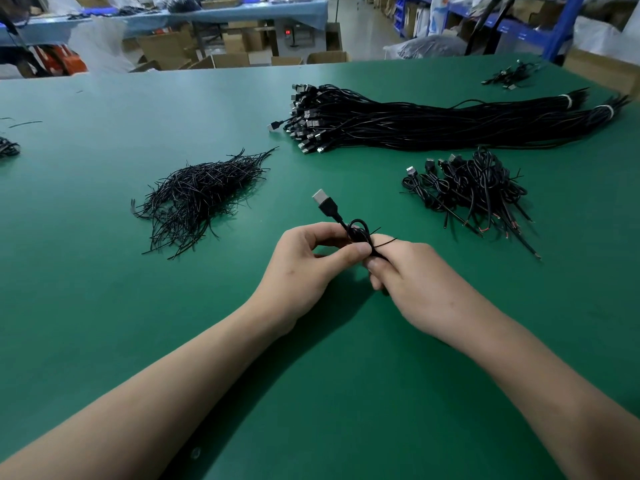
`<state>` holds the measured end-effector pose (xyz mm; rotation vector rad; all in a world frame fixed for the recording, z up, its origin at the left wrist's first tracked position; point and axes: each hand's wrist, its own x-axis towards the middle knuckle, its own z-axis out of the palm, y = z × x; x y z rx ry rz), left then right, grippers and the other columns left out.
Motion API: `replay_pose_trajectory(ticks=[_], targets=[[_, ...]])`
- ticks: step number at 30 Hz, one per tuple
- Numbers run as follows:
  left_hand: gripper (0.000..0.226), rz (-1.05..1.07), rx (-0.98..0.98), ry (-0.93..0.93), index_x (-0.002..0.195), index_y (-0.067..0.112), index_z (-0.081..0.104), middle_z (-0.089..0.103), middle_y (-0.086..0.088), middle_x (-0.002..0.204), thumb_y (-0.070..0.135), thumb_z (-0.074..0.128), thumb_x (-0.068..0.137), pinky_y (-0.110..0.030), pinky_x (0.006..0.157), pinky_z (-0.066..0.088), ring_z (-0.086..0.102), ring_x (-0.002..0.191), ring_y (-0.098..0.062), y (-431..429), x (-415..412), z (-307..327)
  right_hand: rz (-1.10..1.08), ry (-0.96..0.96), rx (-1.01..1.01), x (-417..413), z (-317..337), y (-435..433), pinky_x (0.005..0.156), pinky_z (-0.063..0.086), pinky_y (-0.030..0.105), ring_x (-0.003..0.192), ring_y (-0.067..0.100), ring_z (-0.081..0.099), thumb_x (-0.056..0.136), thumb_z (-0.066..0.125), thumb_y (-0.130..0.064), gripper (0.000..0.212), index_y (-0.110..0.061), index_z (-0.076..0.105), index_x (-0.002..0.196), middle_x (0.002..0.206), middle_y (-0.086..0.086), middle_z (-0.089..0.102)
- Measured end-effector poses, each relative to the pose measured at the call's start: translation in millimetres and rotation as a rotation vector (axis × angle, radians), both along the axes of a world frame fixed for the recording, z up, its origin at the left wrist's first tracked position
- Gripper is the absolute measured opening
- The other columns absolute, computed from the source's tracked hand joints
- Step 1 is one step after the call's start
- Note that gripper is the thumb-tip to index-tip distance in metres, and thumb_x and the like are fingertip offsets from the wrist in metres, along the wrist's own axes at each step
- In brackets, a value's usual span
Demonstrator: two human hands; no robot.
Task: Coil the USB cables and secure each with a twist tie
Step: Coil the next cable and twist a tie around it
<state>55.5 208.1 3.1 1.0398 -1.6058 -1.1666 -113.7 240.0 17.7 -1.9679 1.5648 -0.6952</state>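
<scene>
Now, nearest the camera, two bare forearms are stretching out over the green table, and both hands are meeting just above it. The left hand is curling its fingers and pinching a small coiled cable between thumb and forefinger. The right hand is closing round the other side of the same coil, its thumb pressing against the wraps, and the lower part of the coil is hiding inside the fingers. A thin black twist tie is sticking out sideways from the coil over the right hand's knuckles. The cable's plug is pointing up and away, its metal end in the air.

Farther out to the left, a loose pile of twist ties is lying on the table. To the right, a heap of coiled cables is sitting with bare wire ends trailing toward the near side. Beyond both, a long bundle of straight cables is stretching across the table, plugs facing left, with white bands wrapping its far-right ends. A few more cables are lying near the far right corner. Cardboard boxes and blue shelving are standing behind the table.
</scene>
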Motion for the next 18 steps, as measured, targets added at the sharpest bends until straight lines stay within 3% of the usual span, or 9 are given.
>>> replay_pose_trajectory(ticks=[2,5,8,12,14,16,18], targets=[[0.006,0.024,-0.030,-0.025,0.096,0.020,0.078,0.077,0.007,0.099,0.019,0.077,0.090,-0.031,0.076,0.049,0.065,0.075,-0.015,0.2,-1.1,-0.7,-0.020,0.017,-0.008,-2.3,0.7,0.7,0.050,0.040,0.029,0.049,0.006,0.046,0.103,0.043,-0.025,0.042,-0.056,0.047,0.076,0.068,-0.003,0.059],[0.002,0.060,-0.110,-0.079,0.091,0.023,0.078,0.073,0.011,0.095,0.023,0.078,0.089,-0.021,0.061,0.041,0.054,0.063,-0.004,-1.6,-0.8,-1.9,-0.047,0.070,-0.007,-0.7,-0.3,0.9,0.064,0.051,0.043,0.067,0.016,0.058,0.105,0.041,-0.031,0.021,-0.041,0.052,0.091,0.075,-0.004,0.061],[0.003,0.012,-0.099,-0.050,0.089,0.020,0.077,0.074,0.007,0.088,0.020,0.076,0.091,-0.020,0.073,0.049,0.067,0.083,-0.008,-2.7,-1.3,-1.0,-0.073,0.044,0.033,1.9,2.1,0.8,0.081,0.052,0.047,0.090,0.020,0.063,0.106,0.039,-0.034,0.019,-0.030,0.057,0.103,0.093,-0.005,0.065],[0.005,0.001,-0.067,0.044,0.087,0.016,0.077,0.076,0.006,0.079,0.011,0.076,0.090,-0.014,0.069,0.047,0.065,0.071,-0.002,-1.6,-3.5,-0.8,-0.050,-0.010,0.089,2.1,5.6,1.6,0.087,0.050,0.047,0.097,0.019,0.061,0.106,0.038,-0.035,0.020,-0.029,0.056,0.104,0.101,-0.006,0.065],[0.008,0.021,-0.075,0.086,0.092,0.015,0.076,0.074,0.005,0.078,0.009,0.077,0.087,-0.015,0.069,0.047,0.065,0.069,-0.003,-0.8,-3.8,-0.5,-0.045,-0.023,0.080,3.5,5.7,2.2,0.087,0.049,0.046,0.098,0.019,0.060,0.106,0.037,-0.034,0.020,-0.029,0.056,0.104,0.102,-0.006,0.065],[0.024,0.035,-0.068,0.131,0.106,0.021,0.075,0.072,0.005,0.080,0.008,0.078,0.086,-0.023,0.074,0.052,0.066,0.073,-0.006,0.0,-4.5,0.8,-0.051,-0.028,0.051,4.6,5.1,2.1,0.084,0.049,0.044,0.096,0.019,0.060,0.106,0.037,-0.033,0.019,-0.030,0.056,0.102,0.100,-0.006,0.065],[0.033,0.035,-0.068,0.159,0.113,0.024,0.073,0.074,0.005,0.084,0.005,0.078,0.086,-0.027,0.083,0.056,0.068,0.079,-0.008,1.3,-5.5,2.3,-0.068,-0.004,0.011,4.6,2.7,1.6,0.073,0.048,0.041,0.086,0.016,0.060,0.107,0.037,-0.032,0.018,-0.032,0.052,0.096,0.091,-0.007,0.063]])
